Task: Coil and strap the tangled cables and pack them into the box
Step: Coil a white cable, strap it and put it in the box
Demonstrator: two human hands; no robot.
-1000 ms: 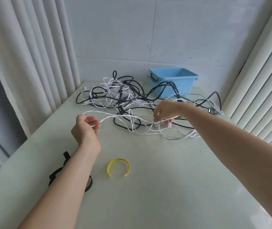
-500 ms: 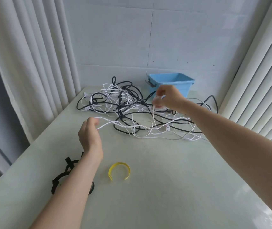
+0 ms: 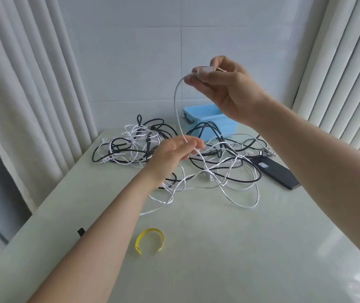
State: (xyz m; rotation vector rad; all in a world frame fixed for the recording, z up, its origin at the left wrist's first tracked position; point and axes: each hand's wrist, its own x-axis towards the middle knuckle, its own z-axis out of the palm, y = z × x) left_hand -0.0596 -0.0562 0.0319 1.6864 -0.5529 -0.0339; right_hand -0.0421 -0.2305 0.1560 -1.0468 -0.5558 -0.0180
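Table (image 3: 218, 248): black strap (image 3: 80, 231) (mostly hidden)

The right hand (image 3: 225, 88) hides most of the white plug (image 3: 203, 69) and the blue box (image 3: 198, 112) on its right side; near left, the left forearm (image 3: 109, 226) covers a black item (image 3: 80, 231) (only a tip shows).

Both hands (image 3: 225, 84) (image 3: 174, 149) pinch white cable (image 3: 177, 110), raised above tangle (image 3: 153, 147).

Cable tangle (image 3: 144, 147) lay on table (image 3: 218, 248), box (image 3: 209, 119) behind it by the wall (image 3: 153, 62). Flat device (image 3: 279, 173) right of the tangle; strap (image 3: 150, 231) in front, well apart. One cable (image 3: 175, 106) ran from right hand (image 3: 225, 88) above down to left hand (image 3: 174, 152).
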